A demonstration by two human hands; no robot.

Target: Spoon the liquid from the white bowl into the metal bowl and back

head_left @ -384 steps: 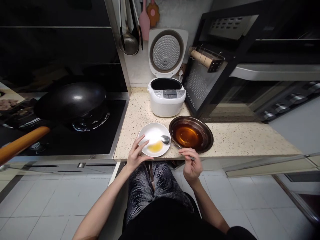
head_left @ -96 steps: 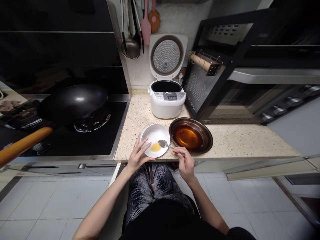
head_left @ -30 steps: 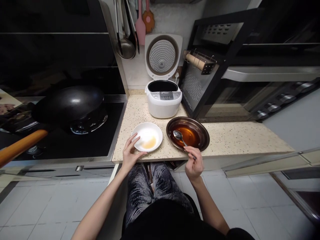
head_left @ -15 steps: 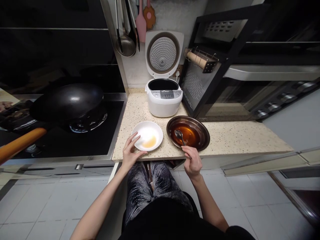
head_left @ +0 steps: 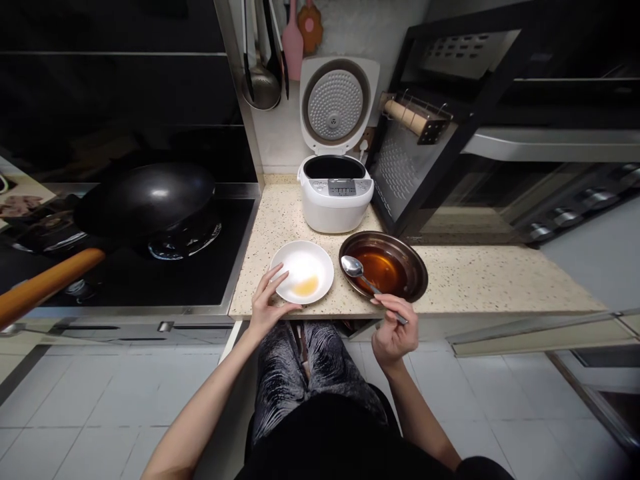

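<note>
A shallow white bowl [head_left: 323,257] sits at the counter's front edge with a little pale amber liquid inside. My left hand [head_left: 267,308] holds its left rim, fingers over the edge and thumb along the near side. To its right stands a metal bowl [head_left: 420,270] of reddish-brown liquid. My right hand [head_left: 397,330] pinches a metal spoon [head_left: 353,267] by the handle. The spoon is tilted above the liquid, its head near the left rim of the metal bowl. Whether the spoon carries any liquid I cannot make out.
Behind the bowls a white rice cooker [head_left: 336,207] stands with its lid up. On the left, a black wok [head_left: 150,200] with a wooden handle rests on the stove. A black rack [head_left: 400,173] with an oven is at the right; utensils [head_left: 263,87] hang on the wall.
The spoon has come up out of the reddish-brown liquid and shifted slightly left, its head now above it. My left hand stays at the white bowl. The whole view has shifted a little.
</note>
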